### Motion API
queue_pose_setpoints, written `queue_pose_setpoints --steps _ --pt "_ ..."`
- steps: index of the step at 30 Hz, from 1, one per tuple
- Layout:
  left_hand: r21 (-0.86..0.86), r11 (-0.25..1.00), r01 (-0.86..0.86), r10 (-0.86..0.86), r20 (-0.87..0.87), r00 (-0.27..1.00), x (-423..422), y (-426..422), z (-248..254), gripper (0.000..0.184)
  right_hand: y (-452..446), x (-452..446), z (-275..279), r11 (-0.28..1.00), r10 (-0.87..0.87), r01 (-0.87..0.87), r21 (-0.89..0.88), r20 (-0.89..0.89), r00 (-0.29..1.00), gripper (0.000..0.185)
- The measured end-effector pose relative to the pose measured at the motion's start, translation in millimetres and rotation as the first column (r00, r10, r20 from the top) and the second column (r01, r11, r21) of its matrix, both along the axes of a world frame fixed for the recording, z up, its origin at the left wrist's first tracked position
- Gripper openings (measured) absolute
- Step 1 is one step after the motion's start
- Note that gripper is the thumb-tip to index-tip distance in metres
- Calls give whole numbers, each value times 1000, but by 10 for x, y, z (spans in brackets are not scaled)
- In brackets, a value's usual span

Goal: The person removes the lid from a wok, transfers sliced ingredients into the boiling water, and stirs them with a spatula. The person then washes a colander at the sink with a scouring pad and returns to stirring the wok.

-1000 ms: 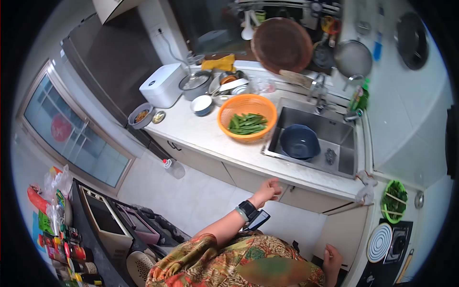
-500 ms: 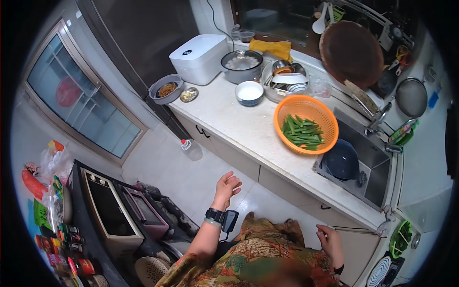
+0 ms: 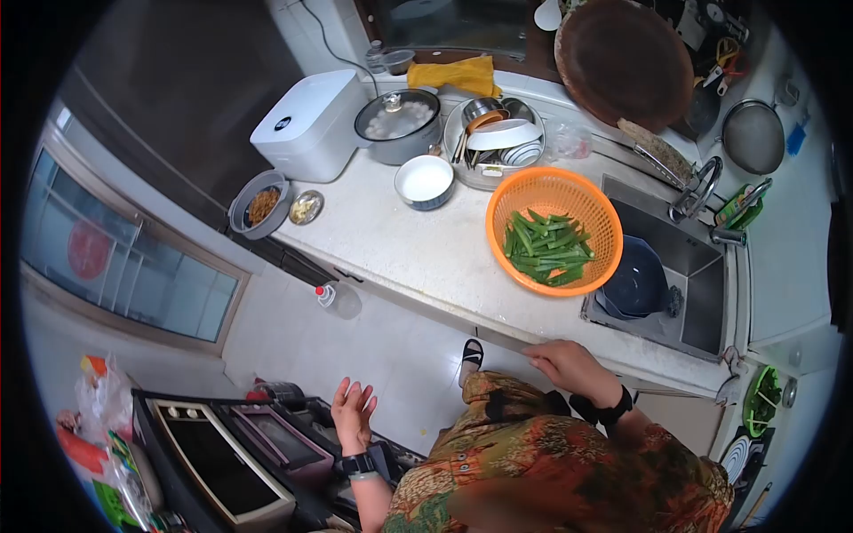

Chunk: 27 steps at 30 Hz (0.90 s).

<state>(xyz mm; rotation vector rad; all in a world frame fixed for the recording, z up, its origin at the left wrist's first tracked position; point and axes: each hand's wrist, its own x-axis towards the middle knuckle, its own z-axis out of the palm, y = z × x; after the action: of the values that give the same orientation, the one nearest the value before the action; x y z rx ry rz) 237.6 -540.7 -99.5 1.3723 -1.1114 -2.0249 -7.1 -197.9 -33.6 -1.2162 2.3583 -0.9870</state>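
My left hand (image 3: 354, 413) hangs over the floor beside the ovens, its fingers loosely spread and nothing in it. My right hand (image 3: 573, 366) is in front of the counter's front edge, fingers pointing left and loosely bent, with no object visible in it. Nearest to it on the counter is an orange plastic colander (image 3: 503, 191) holding cut green okra-like pods (image 3: 549, 249). To the colander's right, a dark blue basin (image 3: 636, 280) stands in the steel sink (image 3: 702, 306).
Along the counter (image 3: 391, 249) are a white bowl (image 3: 425, 183), a lidded pot (image 3: 397, 124), a rack of dishes (image 3: 493, 142), a white rice cooker (image 3: 306, 124), a grey bowl (image 3: 259, 204) and a small dish (image 3: 306, 208). A bottle (image 3: 339, 300) stands on the floor; an oven (image 3: 213, 457) is at left.
My view has shifted and I have stepped along the counter. My right hand has risen toward the counter edge; my left hand is lower and further left. The colander stays on the counter.
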Motion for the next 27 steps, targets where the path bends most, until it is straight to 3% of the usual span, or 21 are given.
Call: queue_pose_setpoints --steps 6,8,12,17,24,27 --pt "7 999 44 -44 34 998 -347 -490 126 55 -574 -559 -38 998 -8 11 -57 53 999 22" --pt "3 996 90 -90 41 995 -575 -701 169 54 -742 -672 -106 994 72 -61 -94 119 990 24" --pt "0 992 128 -128 53 990 -1254 -1015 326 49 -1010 -782 -154 993 64 -48 -111 143 988 24" --pt "-54 921 385 -381 66 922 -2031 -1215 417 53 -1182 -907 -159 996 -65 78 -41 251 966 23" --pt "-15 873 487 -486 15 874 -2492 -1454 488 46 -1364 -977 40 985 -169 175 2 261 950 22" --pt "9 832 554 -554 -16 832 -2664 -1686 442 43 -1461 -911 55 970 -241 242 12 170 956 22"
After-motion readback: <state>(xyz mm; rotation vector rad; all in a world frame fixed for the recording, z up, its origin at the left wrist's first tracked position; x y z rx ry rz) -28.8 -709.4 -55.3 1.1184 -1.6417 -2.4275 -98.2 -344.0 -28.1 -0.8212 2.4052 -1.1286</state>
